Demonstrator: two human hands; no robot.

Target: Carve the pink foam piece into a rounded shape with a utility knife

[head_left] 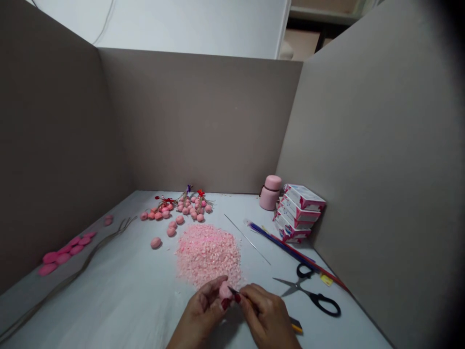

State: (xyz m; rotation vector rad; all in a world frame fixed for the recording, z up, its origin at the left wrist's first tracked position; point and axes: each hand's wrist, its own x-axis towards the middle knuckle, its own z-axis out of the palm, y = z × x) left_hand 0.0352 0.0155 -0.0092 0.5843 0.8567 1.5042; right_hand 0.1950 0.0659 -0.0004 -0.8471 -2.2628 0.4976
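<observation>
My left hand (205,305) is shut on a pink clay ball (225,291), pinching it between fingers and thumb. My right hand (263,312) grips a thin dark pointed tool (233,291), its tip at the ball's surface. The tool's handle is hidden by my fingers. Just beyond both hands lies a heap of pink crumbs (208,255), and the ball sits close to its near edge. Several finished pink balls (179,219) lie farther off, some bunched with twine and red flowers (165,202).
Grey board walls (196,121) surround the white table (119,291). Right of my hands lie black-handled scissors (308,293), blue and red rods (290,253) and a long needle (247,239). Stacked clay boxes (298,212) and a pink jar (271,193) stand behind. Pink discs (63,254) and dry stems (72,274) lie left.
</observation>
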